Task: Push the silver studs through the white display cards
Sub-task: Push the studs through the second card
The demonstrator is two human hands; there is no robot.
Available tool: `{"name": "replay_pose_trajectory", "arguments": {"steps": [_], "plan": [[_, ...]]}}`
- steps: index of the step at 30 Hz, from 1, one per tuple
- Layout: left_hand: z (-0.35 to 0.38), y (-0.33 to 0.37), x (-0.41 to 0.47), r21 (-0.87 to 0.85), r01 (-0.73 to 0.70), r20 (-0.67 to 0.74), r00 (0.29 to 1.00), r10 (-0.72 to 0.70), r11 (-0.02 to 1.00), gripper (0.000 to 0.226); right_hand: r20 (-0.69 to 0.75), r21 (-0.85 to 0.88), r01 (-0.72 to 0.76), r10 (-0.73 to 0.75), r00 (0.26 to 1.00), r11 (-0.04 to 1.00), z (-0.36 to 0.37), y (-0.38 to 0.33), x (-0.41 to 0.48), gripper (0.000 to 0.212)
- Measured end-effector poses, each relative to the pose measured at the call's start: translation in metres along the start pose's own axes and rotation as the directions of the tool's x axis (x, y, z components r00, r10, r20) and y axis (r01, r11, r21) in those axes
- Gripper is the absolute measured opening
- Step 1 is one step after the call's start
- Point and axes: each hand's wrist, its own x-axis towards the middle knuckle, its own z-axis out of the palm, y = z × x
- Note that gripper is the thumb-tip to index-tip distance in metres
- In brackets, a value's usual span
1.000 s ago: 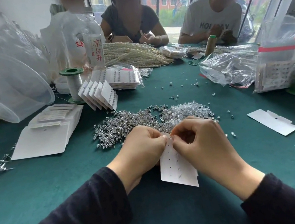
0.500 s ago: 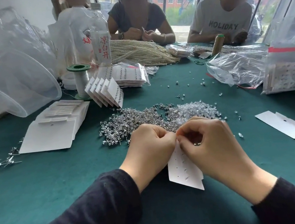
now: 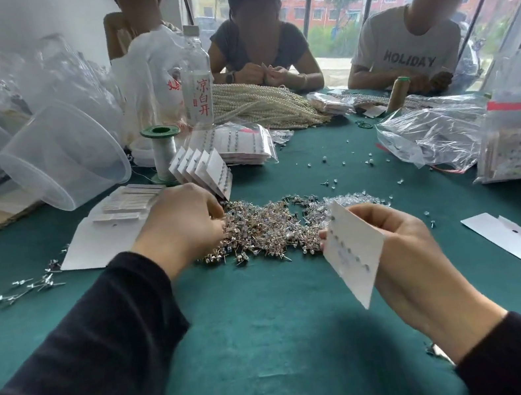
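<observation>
A heap of silver studs (image 3: 268, 227) lies on the green table (image 3: 259, 336) in front of me. My left hand (image 3: 183, 221) rests on the heap's left end, fingers curled down into the studs; whether it pinches one is hidden. My right hand (image 3: 402, 242) holds a white display card (image 3: 353, 250) upright and tilted just right of the heap, with a few studs set in a row on it. A fan of filled cards (image 3: 201, 167) stands behind the heap.
A stack of blank cards (image 3: 108, 231) lies at the left, a loose card (image 3: 509, 237) at the right. A clear tub (image 3: 70, 154), thread spool (image 3: 163, 153), bottle (image 3: 196, 79), pearl strands (image 3: 267, 105) and plastic bags (image 3: 432, 135) crowd the back. Three people sit across the table.
My hands, together on the card before, have parted. The left hand has reached forward into the stud heap; the right hand alone holds the card, lifted to the right.
</observation>
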Motion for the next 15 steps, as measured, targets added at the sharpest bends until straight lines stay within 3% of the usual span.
{"name": "replay_pose_trajectory", "arguments": {"steps": [2, 4, 7, 9, 13, 15], "plan": [[-0.001, -0.006, 0.002, 0.017, 0.046, 0.125, 0.991, -0.048, 0.999, 0.010, 0.061, 0.195, -0.127, 0.117, 0.991, 0.973, -0.002, -0.003, 0.000, 0.025], [0.003, -0.005, 0.002, 0.011, 0.052, 0.139, 0.989, -0.053, 0.999, 0.007, 0.138, 0.337, -0.202, 0.164, 0.977, 0.920, -0.002, -0.004, 0.000, 0.015], [0.008, -0.005, 0.001, 0.008, 0.035, 0.034, 0.999, -0.035, 0.999, 0.007, 0.235, 0.479, -0.296, 0.204, 0.950, 0.826, -0.001, -0.001, 0.002, 0.057], [0.007, -0.007, 0.001, -0.032, 0.036, 0.017, 0.999, -0.036, 0.999, 0.006, 0.250, 0.518, -0.311, 0.207, 0.946, 0.797, -0.003, 0.002, 0.004, 0.063], [0.000, -0.008, -0.004, -0.232, 0.045, -0.100, 0.992, -0.070, 0.972, 0.006, 0.292, 0.609, -0.329, 0.182, 0.939, 0.722, -0.006, 0.004, 0.007, 0.061], [-0.001, -0.003, -0.009, -0.429, 0.041, -0.096, 0.991, -0.091, 0.902, 0.009, 0.320, 0.618, -0.372, 0.211, 0.924, 0.693, -0.009, 0.006, 0.009, 0.064]]}}
